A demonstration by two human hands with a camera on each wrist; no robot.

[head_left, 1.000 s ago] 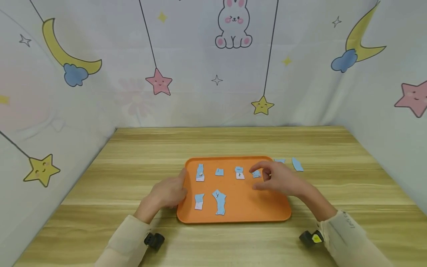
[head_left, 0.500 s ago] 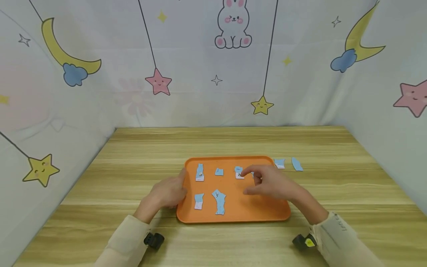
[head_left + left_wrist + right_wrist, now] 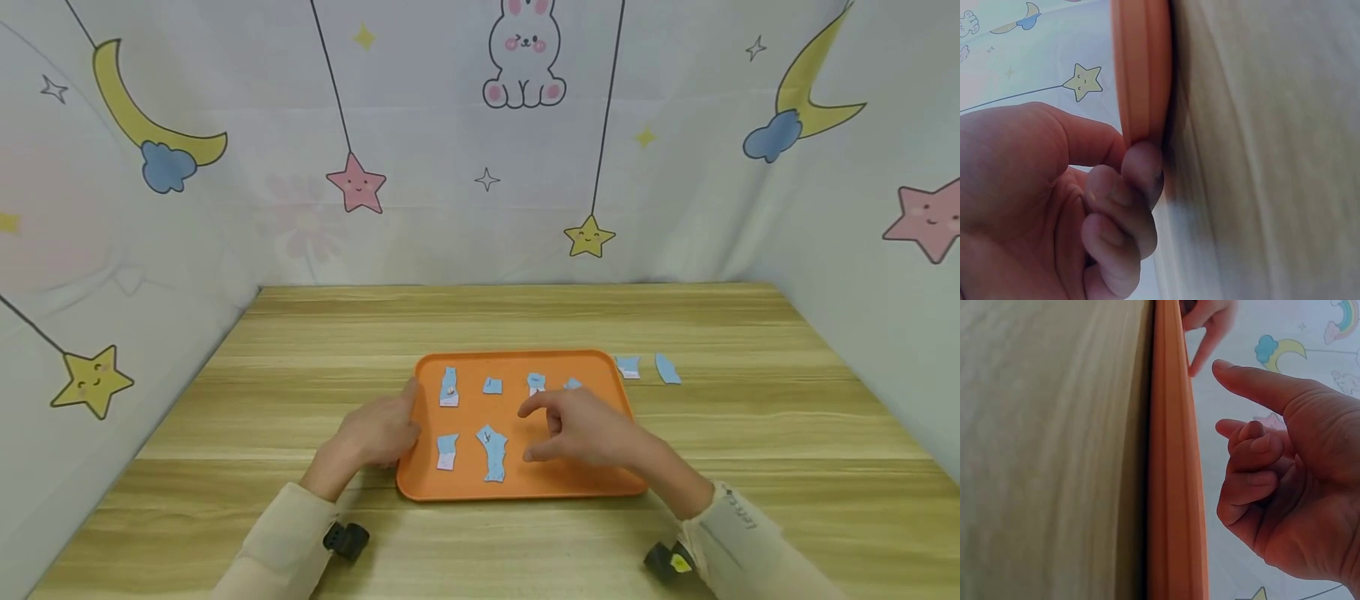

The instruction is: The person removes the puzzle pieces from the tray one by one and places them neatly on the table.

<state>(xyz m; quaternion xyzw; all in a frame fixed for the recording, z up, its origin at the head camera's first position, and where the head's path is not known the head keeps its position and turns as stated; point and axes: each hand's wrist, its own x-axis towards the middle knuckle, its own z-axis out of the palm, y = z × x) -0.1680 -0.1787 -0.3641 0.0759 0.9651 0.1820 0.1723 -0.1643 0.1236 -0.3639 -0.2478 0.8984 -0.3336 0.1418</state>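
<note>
The left hand grips the left edge of an orange tray; in the left wrist view its fingertips meet the tray wall, with the other fingers curled. Above the tray's right half hovers the right hand, thumb and index finger apart, nothing between them. The right wrist view shows its other fingers folded in. Light-blue paper pieces lie on the tray: a tall one, a small one, a forked one, a blue-and-white one, and two partly covered near the right hand.
Two more paper pieces lie on the wooden table beyond the tray's right corner, a blue-and-white one and a narrow blue one. A curtain printed with stars, moons and a rabbit hangs behind and at both sides.
The right hand has moved left and slightly toward the front over the tray, uncovering the blue-and-white piece on the table. The left hand has stayed at the tray's edge.
</note>
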